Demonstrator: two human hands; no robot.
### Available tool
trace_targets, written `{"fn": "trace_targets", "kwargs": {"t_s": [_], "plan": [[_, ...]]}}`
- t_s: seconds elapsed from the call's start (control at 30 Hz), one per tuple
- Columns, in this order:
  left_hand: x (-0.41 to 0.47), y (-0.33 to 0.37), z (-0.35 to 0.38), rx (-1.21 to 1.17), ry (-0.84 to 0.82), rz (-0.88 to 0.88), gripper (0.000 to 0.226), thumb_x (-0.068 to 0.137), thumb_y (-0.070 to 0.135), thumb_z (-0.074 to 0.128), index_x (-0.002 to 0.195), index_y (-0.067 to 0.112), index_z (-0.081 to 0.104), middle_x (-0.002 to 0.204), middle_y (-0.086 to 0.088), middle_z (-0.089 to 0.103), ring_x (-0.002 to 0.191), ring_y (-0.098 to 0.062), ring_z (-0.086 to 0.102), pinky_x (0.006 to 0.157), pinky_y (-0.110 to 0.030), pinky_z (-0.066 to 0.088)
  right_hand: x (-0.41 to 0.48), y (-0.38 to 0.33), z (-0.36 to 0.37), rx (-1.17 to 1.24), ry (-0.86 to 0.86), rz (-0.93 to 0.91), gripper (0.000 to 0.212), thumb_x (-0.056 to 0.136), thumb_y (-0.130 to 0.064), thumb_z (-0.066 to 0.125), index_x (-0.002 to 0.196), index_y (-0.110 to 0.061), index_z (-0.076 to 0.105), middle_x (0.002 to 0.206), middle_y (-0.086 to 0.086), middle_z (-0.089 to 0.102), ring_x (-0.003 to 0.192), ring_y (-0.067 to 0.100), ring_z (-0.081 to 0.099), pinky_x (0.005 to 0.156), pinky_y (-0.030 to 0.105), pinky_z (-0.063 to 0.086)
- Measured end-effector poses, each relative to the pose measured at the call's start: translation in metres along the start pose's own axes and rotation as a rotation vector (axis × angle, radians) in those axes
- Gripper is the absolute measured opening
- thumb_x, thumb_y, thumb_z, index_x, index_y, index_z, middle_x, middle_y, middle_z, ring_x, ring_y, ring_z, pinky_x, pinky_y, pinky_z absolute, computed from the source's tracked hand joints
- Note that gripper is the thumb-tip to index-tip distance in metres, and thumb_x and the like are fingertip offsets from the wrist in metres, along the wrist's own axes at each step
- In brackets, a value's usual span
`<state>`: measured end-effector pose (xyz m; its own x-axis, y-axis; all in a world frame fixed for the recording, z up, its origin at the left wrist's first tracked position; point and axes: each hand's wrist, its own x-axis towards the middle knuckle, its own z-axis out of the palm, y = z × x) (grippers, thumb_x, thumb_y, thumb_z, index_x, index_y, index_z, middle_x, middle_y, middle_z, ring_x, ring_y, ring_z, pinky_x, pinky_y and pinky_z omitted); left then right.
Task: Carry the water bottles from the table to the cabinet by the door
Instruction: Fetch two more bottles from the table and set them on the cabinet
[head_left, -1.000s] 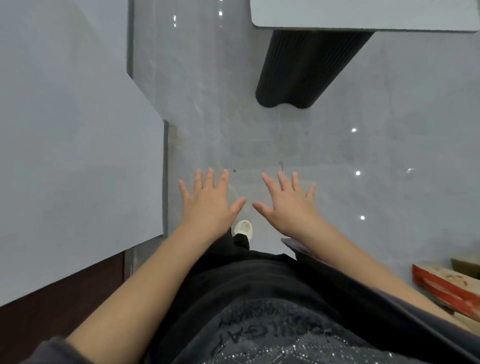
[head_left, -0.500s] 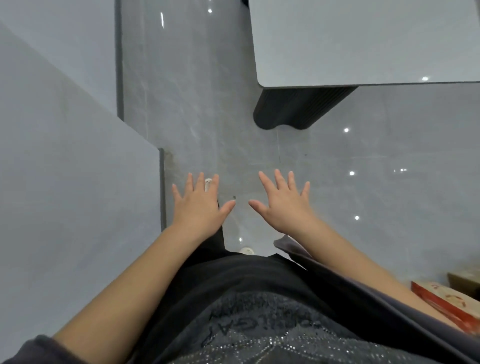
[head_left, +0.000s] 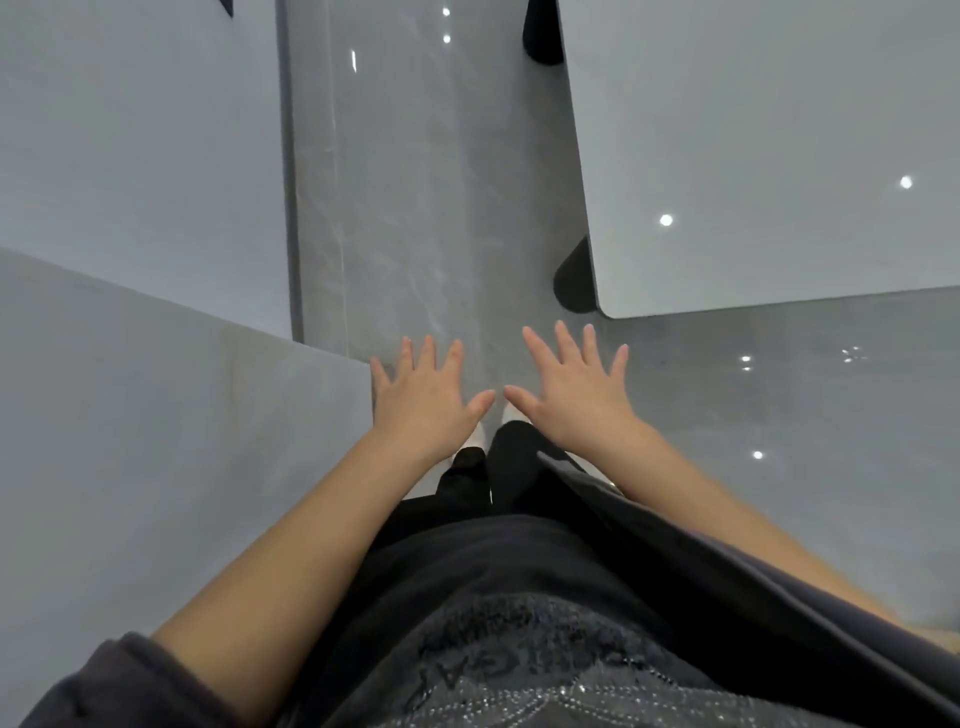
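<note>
- A person stands on a glossy grey floor (head_left: 415, 208), just short of the near corner of the table (head_left: 753, 156), with both arms stretched forward over the walkway.
- The left hand (head_left: 423, 397) hovers palm down to the left of that corner, with the fingers (head_left: 428, 353) straight and fanned and the thumb out. It holds nothing.
- The right hand (head_left: 576, 392) hovers nearer the table, just below its rounded corner, fingers likewise straight and spread. It too holds nothing.
- The two thumbs point at each other, close but apart, and neither hand touches the table.
- No bottles show anywhere. The part of the tabletop in view shows only reflected ceiling lights, and the rest runs out of the picture to the right.
- Where the bottles are cannot be told from this view. By the task they should be on the table, beyond the picture's edge.
- Neither the cabinet nor the door is in view, so how many bottles, if any, have been delivered cannot be judged.
- A dark leg (head_left: 574, 283) stands under the table's near corner, and a grey wall (head_left: 130, 156) runs along the far side of the walkway from the table.
- A white shoe (head_left: 475, 439) peeks out beneath the hands, pointing along the gap left of the table.
- With both hands free and the table close, this looks like an approach for a pickup. The grasp, the walk to the cabinet and the setting-down all appear to lie ahead on this trip.
</note>
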<state>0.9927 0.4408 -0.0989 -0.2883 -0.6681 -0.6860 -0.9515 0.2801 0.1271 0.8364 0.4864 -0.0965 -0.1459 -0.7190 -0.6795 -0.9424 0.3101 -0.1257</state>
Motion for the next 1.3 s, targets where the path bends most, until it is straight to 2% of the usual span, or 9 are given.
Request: {"fn": "trace_targets", "kwargs": {"t_s": [0.37,0.7,0.87,1.07,1.3], "plan": [[0.109,-0.025,-0.091,-0.052,-0.005,-0.11,0.076,0.094,0.065,0.027,0.154,0.025,0.005,0.162,-0.008,0.003,0.149,-0.03,-0.004,0.117,-0.058,0.002,0.123,-0.02,-0.087,-0.082,-0.001,-0.103,0.074,0.097,-0.063,0.031,0.156,-0.031,0.0,0.165,0.01,-0.004,0.15,0.038,-0.01,0.115,0.064,-0.002],[0.195,-0.017,-0.179,-0.069,-0.051,-0.125,0.074,0.095,0.063,0.027,0.154,0.024,0.005,0.163,-0.008,0.003,0.149,-0.03,-0.004,0.117,-0.057,0.001,0.23,-0.02,-0.184,-0.097,-0.067,-0.133,0.074,0.097,-0.062,0.03,0.156,-0.03,-0.001,0.165,0.01,-0.004,0.149,0.037,-0.011,0.116,0.064,-0.003],[0.226,-0.013,-0.213,-0.019,-0.102,-0.061,0.074,0.095,0.062,0.029,0.154,0.025,0.005,0.163,-0.007,0.003,0.149,-0.029,-0.004,0.117,-0.057,0.001,0.256,-0.01,-0.209,-0.066,-0.092,-0.086,0.073,0.097,-0.062,0.027,0.156,-0.03,-0.002,0.164,0.01,-0.005,0.149,0.038,-0.011,0.116,0.063,-0.003],[0.293,-0.007,-0.267,0.105,-0.113,0.089,0.074,0.094,0.062,0.03,0.154,0.024,0.007,0.162,-0.007,0.005,0.149,-0.029,-0.004,0.117,-0.058,0.002,0.285,-0.004,-0.233,0.027,-0.103,0.064,0.074,0.097,-0.064,0.026,0.156,-0.03,-0.003,0.164,0.01,-0.004,0.149,0.039,-0.01,0.114,0.064,-0.001],[0.401,-0.019,-0.365,0.25,-0.085,0.27,0.073,0.094,0.061,0.032,0.153,0.024,0.011,0.161,-0.008,0.008,0.149,-0.029,0.0,0.117,-0.058,0.004,0.361,-0.024,-0.298,0.174,-0.059,0.247,0.074,0.097,-0.063,0.028,0.156,-0.029,-0.002,0.165,0.008,-0.002,0.149,0.038,-0.01,0.114,0.066,0.0]]}}
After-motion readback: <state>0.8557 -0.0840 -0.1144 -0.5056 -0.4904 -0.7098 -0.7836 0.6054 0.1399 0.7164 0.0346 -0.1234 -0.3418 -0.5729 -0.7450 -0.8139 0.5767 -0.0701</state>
